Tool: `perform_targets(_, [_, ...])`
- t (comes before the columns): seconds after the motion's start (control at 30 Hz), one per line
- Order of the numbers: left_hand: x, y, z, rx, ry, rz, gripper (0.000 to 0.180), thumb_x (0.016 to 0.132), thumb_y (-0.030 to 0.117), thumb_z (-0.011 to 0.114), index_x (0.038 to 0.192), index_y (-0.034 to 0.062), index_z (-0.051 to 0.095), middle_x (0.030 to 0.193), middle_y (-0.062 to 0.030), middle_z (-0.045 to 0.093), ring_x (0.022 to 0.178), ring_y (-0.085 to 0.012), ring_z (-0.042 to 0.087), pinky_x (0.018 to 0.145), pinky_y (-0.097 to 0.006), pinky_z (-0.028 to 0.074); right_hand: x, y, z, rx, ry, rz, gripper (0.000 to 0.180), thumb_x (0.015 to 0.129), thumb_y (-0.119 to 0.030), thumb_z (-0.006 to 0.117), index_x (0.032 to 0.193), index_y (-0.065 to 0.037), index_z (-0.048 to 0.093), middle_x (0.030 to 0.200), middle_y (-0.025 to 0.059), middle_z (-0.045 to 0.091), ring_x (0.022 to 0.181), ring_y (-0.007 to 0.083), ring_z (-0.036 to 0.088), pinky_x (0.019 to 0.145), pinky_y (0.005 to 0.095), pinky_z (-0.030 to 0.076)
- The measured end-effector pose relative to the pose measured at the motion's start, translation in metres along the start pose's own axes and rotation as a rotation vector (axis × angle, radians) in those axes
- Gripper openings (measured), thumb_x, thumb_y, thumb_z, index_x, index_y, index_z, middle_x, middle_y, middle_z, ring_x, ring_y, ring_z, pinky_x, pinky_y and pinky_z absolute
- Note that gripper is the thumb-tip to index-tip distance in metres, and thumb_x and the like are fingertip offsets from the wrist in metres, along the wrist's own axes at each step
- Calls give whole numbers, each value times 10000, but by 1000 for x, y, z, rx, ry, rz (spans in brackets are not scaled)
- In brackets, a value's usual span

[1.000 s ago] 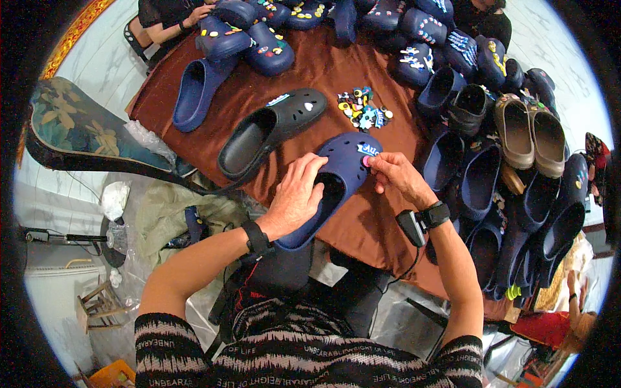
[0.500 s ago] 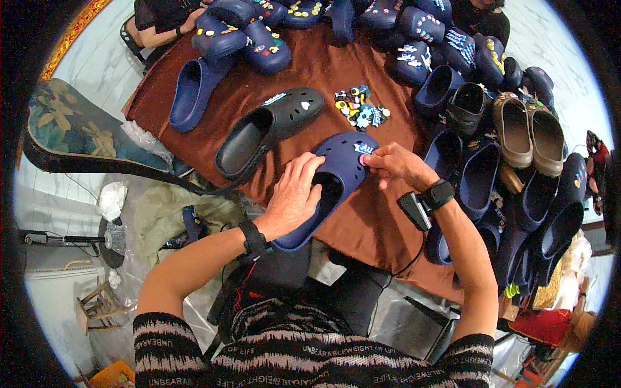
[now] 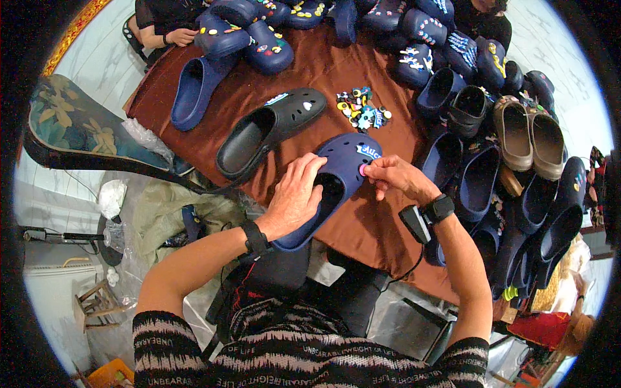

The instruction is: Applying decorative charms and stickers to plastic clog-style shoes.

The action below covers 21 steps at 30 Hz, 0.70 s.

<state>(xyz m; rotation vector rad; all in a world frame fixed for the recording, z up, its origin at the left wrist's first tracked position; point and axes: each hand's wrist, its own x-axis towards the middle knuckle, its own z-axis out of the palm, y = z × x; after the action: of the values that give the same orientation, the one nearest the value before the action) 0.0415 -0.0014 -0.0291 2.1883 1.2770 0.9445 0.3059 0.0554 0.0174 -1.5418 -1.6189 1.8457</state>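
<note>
A navy clog (image 3: 334, 150) with round vent holes lies at the near edge of the cloth, its toe pointing away from me. My left hand (image 3: 294, 197) grips its left side, with the thumb at the foot opening. Between the thumb and fingers of my right hand (image 3: 396, 177) is a small pink shoe charm (image 3: 363, 170), held against the clog's right side. A blue-and-white lettered charm (image 3: 369, 151) sits on the toe just above it. Behind, a black clog (image 3: 249, 139) rests at an angle, and a heap of mixed charms (image 3: 363, 113) lies to its right.
Charm-covered navy clogs (image 3: 268, 48) crowd the far edge of the brown cloth (image 3: 317, 64). More clogs, including a brown pair (image 3: 514, 132), are stacked on the right. A floral-cushioned chair (image 3: 77, 126) stands left. Another person's hand (image 3: 182, 36) shows at the far left.
My right hand has shifted slightly down with the pink charm, uncovering more of the lettered charm. My left hand keeps its hold on the navy clog.
</note>
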Motion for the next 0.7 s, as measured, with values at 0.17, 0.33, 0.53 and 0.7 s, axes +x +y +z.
perform_targets(0.17, [-1,0,0,21,-14,-3,585,834,23,625,1379,42,414,1407,-205,443,1302,-416,428,1098,-480,378,9,-14,-3,-224,40,78,485,897,-461,698,690,-38,582,616,7,570,495,130,615,498,294,486])
perform_targets(0.33, [0,0,-1,20,-42,-18,613,832,36,627,1396,23,389,1428,-220,417,1330,-427,392,1125,-490,344,16,-20,-4,-362,37,130,513,893,-454,695,676,-4,582,596,51,588,524,166,660,498,342,503])
perform_targets(0.53, [1,0,1,-8,-53,-2,631,827,30,624,1406,15,373,1435,-234,403,1338,-435,383,1129,-496,341,33,-18,-12,-577,26,133,614,836,-561,702,850,52,684,683,178,679,618,300,700,614,413,558])
perform_targets(0.7, [0,-4,1,-9,-49,10,640,821,30,628,1407,10,371,1437,-239,397,1342,-439,381,1130,-496,339,24,-38,1,-950,197,51,597,828,-556,712,758,37,699,665,129,691,566,249,698,567,349,554])
